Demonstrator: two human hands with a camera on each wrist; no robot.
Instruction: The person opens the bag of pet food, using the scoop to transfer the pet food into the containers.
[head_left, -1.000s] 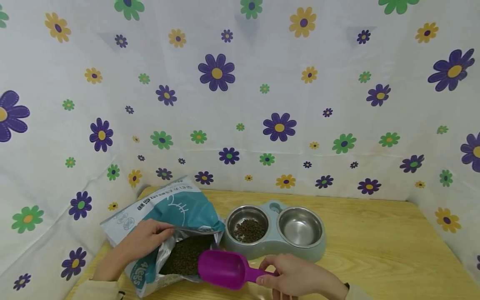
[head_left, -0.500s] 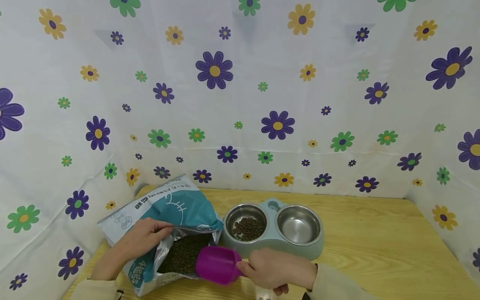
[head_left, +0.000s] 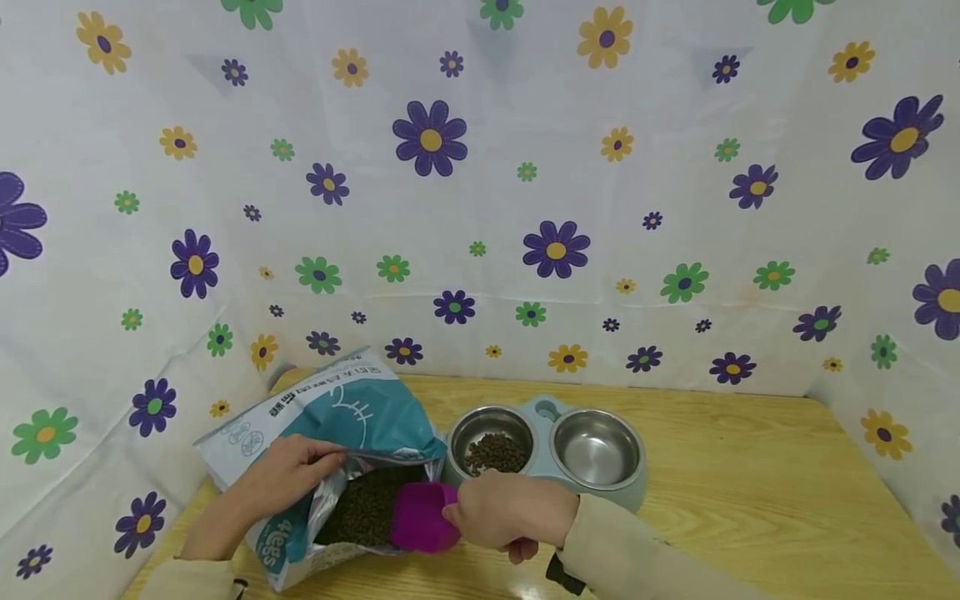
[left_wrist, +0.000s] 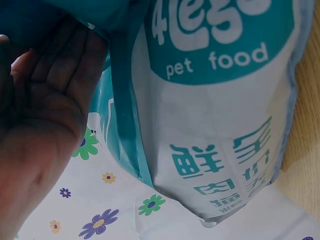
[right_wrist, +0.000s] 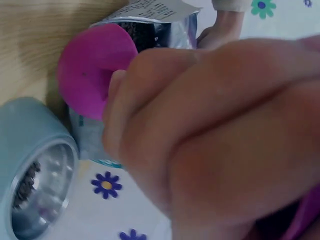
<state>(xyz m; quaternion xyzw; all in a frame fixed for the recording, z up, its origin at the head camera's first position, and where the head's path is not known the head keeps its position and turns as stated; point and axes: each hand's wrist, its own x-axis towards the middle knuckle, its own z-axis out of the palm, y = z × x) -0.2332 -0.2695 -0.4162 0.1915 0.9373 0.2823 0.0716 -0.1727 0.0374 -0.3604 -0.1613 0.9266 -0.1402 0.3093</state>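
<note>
The teal-and-white pet food bag [head_left: 390, 408] is laid on the wood-grain table [head_left: 750, 475], the upper edge of its mouth pinched by the left hand [head_left: 281, 477]. At the right of that mouth, the magenta scoop [head_left: 422, 521] is gripped in the curled right hand [head_left: 510, 508], its front set against the kibble [head_left: 363, 512] inside. Just right of the bag, the double pet feeder [head_left: 542, 458] is placed, with kibble held in its nearer steel bowl [head_left: 489, 422].

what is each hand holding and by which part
The right hand holds the scoop by its handle; the left hand the bag by its open edge.
</note>
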